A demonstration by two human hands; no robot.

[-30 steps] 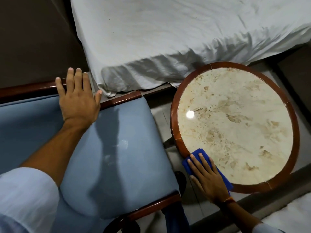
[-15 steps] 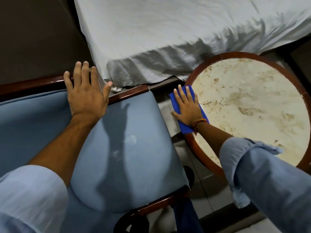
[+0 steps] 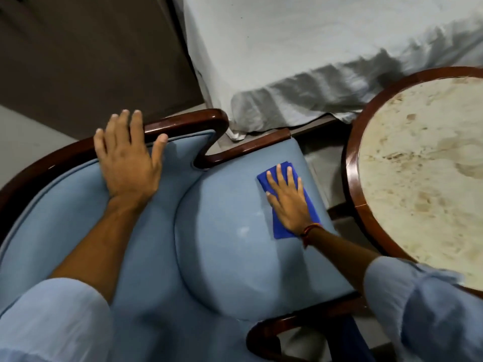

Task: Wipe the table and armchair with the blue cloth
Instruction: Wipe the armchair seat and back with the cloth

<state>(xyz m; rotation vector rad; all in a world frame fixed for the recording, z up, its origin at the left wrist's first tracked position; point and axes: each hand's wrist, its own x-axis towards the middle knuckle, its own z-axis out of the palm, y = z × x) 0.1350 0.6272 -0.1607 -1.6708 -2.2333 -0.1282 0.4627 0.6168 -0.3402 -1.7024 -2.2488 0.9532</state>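
The folded blue cloth lies flat on the light-blue seat cushion of the armchair, near the seat's far right corner. My right hand presses down on it, palm flat with fingers spread, covering most of it. My left hand rests flat on the padded backrest, fingertips touching the dark wooden frame. The round table with a marble-pattern top and reddish wooden rim stands to the right of the chair.
A bed covered with a white sheet fills the far side, its hem hanging close to the chair and table. A narrow strip of grey floor separates chair and table. A dark wall panel is at the far left.
My right hand carried the blue cloth from the table's left rim across to the armchair seat. The view shifted left; my left hand sits higher on the backrest.
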